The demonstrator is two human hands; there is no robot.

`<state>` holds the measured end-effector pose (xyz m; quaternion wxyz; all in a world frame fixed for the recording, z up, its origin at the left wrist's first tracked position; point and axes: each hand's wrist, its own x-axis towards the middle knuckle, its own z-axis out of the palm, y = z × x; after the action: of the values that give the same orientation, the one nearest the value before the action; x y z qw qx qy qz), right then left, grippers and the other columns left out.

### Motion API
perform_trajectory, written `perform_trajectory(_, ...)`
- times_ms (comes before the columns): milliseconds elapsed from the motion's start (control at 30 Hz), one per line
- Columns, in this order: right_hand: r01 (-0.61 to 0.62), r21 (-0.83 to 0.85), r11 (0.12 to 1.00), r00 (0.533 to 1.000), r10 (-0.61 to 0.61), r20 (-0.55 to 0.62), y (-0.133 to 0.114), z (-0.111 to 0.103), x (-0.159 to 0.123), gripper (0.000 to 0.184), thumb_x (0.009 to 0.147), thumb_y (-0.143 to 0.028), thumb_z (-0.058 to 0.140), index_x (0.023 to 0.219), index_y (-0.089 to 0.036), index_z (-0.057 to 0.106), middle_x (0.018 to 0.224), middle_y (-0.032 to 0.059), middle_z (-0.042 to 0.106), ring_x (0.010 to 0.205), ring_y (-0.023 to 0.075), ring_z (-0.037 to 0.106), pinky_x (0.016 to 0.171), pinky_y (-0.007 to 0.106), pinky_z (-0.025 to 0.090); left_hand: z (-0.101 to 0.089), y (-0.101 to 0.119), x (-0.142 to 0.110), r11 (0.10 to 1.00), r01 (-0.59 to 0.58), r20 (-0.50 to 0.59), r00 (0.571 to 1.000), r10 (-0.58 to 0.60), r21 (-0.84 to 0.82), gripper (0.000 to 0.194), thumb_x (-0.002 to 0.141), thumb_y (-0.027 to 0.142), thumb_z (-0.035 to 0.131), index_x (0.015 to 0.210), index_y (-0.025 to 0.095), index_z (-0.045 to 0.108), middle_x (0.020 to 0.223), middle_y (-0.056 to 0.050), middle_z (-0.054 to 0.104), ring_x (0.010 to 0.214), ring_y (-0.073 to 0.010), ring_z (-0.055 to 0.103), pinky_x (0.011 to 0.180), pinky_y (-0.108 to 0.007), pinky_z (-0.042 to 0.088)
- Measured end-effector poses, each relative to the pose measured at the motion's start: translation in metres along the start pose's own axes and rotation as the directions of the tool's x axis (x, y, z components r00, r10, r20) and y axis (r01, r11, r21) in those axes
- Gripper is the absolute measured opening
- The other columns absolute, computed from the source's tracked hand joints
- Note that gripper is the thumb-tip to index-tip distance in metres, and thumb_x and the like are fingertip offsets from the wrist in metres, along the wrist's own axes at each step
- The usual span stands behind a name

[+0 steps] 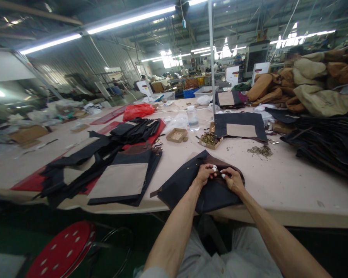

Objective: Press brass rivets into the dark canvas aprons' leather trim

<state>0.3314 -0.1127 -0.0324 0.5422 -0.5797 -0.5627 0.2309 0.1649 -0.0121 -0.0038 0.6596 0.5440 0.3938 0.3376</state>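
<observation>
In front of me at the table's edge lies a dark fabric piece [179,181] with a brown trim section and a few small metal studs. My left hand [205,174] is closed in a pinch over its brown part, white coverings on the fingertips. Just to the right, my right hand [233,180] pinches at the same brown area, also with white-covered fingertips. The two hands are a short gap apart. Whatever small part sits between the fingers is too small to make out.
Beyond the fabric stand a box of brass-coloured hardware [210,140], a shallow cardboard box [176,135] and a clear bottle [193,119]. Loose metal pieces [261,151] lie to the right. Stacked dark panels [118,179] are on the left, more [327,143] at right. A red stool [62,249] stands below.
</observation>
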Motion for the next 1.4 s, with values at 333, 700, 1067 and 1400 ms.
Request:
perform_trajectory(333,-0.042,0.009,0.999,0.999,0.043,-0.015,-0.007,-0.005,0.001,0.025,0.077,-0.027,0.058,0.096,-0.018,0.073,0.084,0.0039,0.07,0.062,0.0157,0.051,0.061,0.028,0.04,0.01,0.007,-0.005,0.962,0.075,-0.006,0.997,-0.076,0.262,0.02,0.068,0.014,0.072,0.087,0.009,0.074,0.058,0.0,0.063,0.046,-0.0066,0.052,0.041,-0.015,0.03)
perform_trajectory(700,-0.041,0.084,0.996,0.999,0.04,0.005,-0.005,-0.011,0.003,0.017,0.073,-0.026,0.058,0.085,-0.02,0.069,0.084,0.0022,0.071,0.079,0.0201,0.062,0.079,0.032,0.047,0.017,0.023,-0.007,0.936,0.159,0.03,0.984,-0.178,0.315,0.013,0.069,0.01,0.071,0.081,0.008,0.074,0.072,-0.009,0.074,0.05,-0.0093,0.062,0.042,-0.016,0.037)
perform_trajectory(1067,-0.08,0.009,0.997,0.982,0.081,-0.173,-0.007,-0.007,0.001,0.026,0.082,-0.04,0.06,0.092,-0.018,0.068,0.073,0.004,0.069,0.061,0.0171,0.059,0.061,0.028,0.048,0.06,0.002,-0.021,0.922,0.139,-0.171,0.982,-0.081,0.362,0.01,0.073,0.017,0.075,0.071,0.009,0.07,0.056,-0.005,0.066,0.048,-0.0123,0.062,0.046,-0.019,0.048)
perform_trajectory(1400,-0.307,-0.036,0.951,0.947,0.309,0.089,-0.003,-0.022,0.002,0.018,0.067,-0.025,0.063,0.081,-0.017,0.071,0.059,0.0026,0.067,0.049,0.0159,0.058,0.047,0.024,0.038,0.06,-0.015,-0.02,0.926,0.1,-0.2,0.979,-0.027,0.364,0.008,0.071,0.007,0.067,0.077,0.008,0.073,0.057,-0.004,0.068,0.047,-0.0129,0.062,0.048,-0.021,0.05)
